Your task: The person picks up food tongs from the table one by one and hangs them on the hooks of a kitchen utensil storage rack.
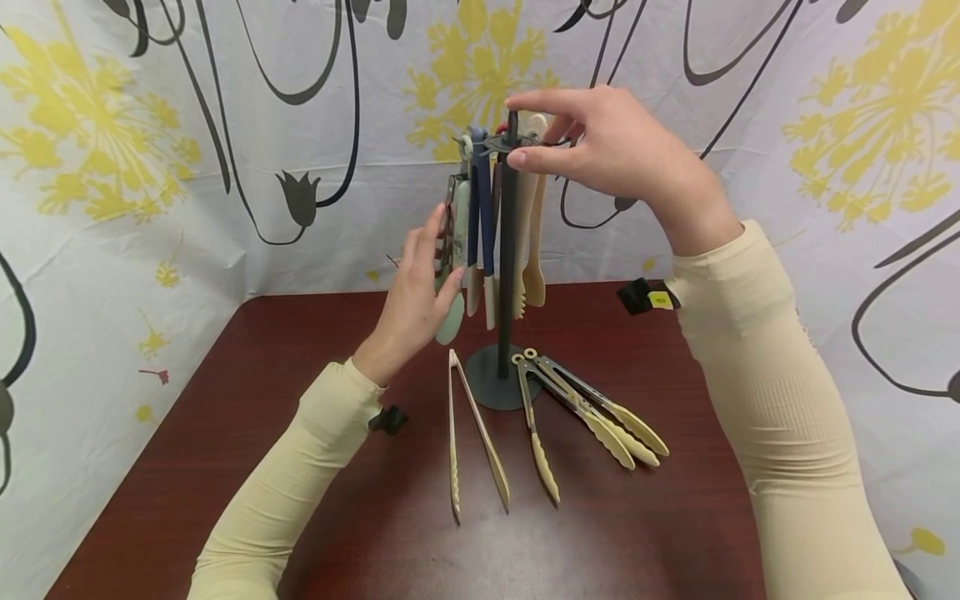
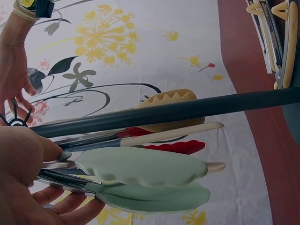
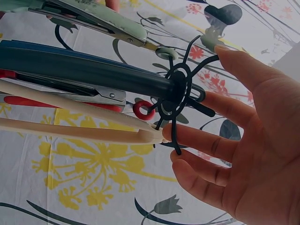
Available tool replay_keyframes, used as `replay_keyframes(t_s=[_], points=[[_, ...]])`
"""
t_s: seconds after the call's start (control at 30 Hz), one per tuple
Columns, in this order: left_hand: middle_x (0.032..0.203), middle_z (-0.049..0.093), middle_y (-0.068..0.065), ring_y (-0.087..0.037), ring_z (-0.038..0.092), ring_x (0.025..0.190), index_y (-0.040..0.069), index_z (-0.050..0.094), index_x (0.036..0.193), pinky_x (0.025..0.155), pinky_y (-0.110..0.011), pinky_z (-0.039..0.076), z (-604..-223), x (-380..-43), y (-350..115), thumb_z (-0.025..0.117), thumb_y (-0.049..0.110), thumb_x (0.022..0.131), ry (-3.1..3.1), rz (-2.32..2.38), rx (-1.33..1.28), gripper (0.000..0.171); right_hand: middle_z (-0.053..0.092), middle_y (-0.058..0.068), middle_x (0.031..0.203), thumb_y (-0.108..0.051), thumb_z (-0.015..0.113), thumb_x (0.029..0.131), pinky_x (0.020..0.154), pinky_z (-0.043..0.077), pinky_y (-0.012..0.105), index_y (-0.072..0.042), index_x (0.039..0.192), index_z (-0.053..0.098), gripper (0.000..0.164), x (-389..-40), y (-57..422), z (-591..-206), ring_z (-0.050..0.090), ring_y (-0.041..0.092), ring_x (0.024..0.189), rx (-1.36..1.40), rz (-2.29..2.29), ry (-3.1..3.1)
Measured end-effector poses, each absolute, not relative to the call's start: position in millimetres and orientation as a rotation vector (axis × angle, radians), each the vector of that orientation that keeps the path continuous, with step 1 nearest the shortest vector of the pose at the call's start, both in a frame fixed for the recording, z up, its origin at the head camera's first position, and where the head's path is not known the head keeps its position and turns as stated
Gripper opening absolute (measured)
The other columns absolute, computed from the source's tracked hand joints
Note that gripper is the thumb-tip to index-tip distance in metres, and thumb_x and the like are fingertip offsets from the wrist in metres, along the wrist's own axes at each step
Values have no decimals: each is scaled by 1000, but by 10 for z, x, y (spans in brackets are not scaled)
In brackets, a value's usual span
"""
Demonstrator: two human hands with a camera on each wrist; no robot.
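Note:
A dark rack (image 1: pixel 507 250) with a round base stands on the table, hung with several tongs around its hooked top. My left hand (image 1: pixel 411 292) holds mint-green tongs (image 2: pixel 145 168) at the rack's left side, thumb on one side and fingers on the other. The tongs' upper end is at one of the hooks (image 3: pixel 171 63). At the top, my right hand (image 1: pixel 615 150) grips the hook ring (image 3: pixel 190 89), thumb and fingers spread around its hooks. Blue tongs (image 1: pixel 486 208), red-tipped tongs (image 2: pixel 178 147) and beige tongs (image 3: pixel 89 126) hang beside the green ones.
Cream tongs (image 1: pixel 454 450) lie spread on the dark red table (image 1: pixel 315 533) before the rack base (image 1: pixel 487 387). To their right lie metal-handled tongs with pale yellow tips (image 1: pixel 543 467), several tips overlapping. A patterned cloth (image 1: pixel 300 208) hangs close behind the table.

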State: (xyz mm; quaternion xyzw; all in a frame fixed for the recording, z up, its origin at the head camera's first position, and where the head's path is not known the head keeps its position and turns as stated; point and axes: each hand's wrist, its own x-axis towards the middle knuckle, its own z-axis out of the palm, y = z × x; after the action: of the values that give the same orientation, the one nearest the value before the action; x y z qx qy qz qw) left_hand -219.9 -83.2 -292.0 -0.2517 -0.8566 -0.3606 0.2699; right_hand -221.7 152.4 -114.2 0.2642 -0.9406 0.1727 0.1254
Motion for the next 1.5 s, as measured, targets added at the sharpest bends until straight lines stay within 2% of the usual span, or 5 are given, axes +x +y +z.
replay_keyframes(t_s=[0.47, 0.8, 1.07, 1.33, 1.5], points=[[142, 40, -19, -33, 60, 85, 15, 14, 159, 67, -39, 51, -2942, -2224, -739, 59, 19, 99, -2342, -988, -647, 74, 67, 12, 121, -53, 60, 94, 94, 45, 52, -39, 151, 37, 63, -2226, 1533, -1148, 59, 30, 116, 767, 510, -2746], [140, 41, -18, -32, 63, 92, 16, 11, 159, 80, -42, 55, -2953, -2230, -716, 59, 24, 99, -2344, -983, -650, 77, 68, 12, 120, -53, 60, 94, 94, 45, 51, -39, 151, 38, 63, -2224, 1513, -1141, 59, 30, 115, 770, 510, -2750], [143, 40, -18, -31, 61, 108, 14, 10, 158, 93, -41, 55, -2957, -2228, -716, 59, 23, 99, -2350, -1004, -646, 77, 68, 11, 119, -54, 59, 94, 95, 45, 51, -38, 151, 39, 62, -2225, 1500, -1145, 59, 30, 114, 786, 505, -2737], [147, 37, -19, -36, 61, 109, 13, 10, 158, 92, -42, 55, -2954, -2236, -727, 60, 22, 99, -2339, -1015, -650, 78, 68, 12, 118, -53, 60, 94, 95, 45, 52, -37, 151, 40, 62, -2227, 1489, -1149, 60, 31, 114, 797, 504, -2721], [144, 39, -18, -32, 60, 115, 13, 9, 158, 92, -42, 55, -2956, -2238, -735, 62, 22, 98, -2346, -1012, -634, 80, 69, 11, 118, -54, 59, 94, 94, 46, 50, -37, 150, 41, 61, -2235, 1488, -1152, 61, 29, 112, 809, 508, -2716]])
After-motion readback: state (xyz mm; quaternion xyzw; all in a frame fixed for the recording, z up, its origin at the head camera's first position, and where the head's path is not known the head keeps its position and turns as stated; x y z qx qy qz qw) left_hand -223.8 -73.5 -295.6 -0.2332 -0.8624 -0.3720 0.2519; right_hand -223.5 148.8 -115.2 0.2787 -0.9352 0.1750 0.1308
